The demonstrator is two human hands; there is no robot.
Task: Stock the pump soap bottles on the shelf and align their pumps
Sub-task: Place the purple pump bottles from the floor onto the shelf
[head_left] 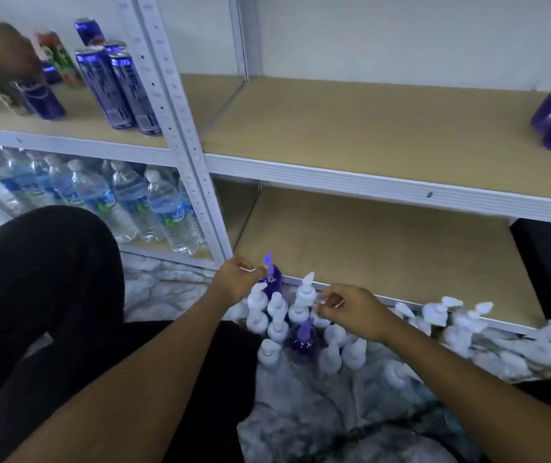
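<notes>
The pump soap bottles (277,329) stand upright in a tight cluster on the floor (167,289), just in front of the lower shelf (384,255). The left hand (239,279) has its grip closed on the neck of a purple bottle (273,280) at the far edge of the cluster, with the fingers curled round the collar below the pump head. This bottle's long axis is vertical, and its nozzle appears to point toward the shelf. The shelf board lies directly beyond the bottle, so the coming move is probably a short lift forward over the shelf's front edge. The right hand (350,310) hovers with curled fingers beside a white bottle (302,295) (whether that grip has closed on the pump cannot be told). Only the left hand plainly holds a bottle.
</notes>
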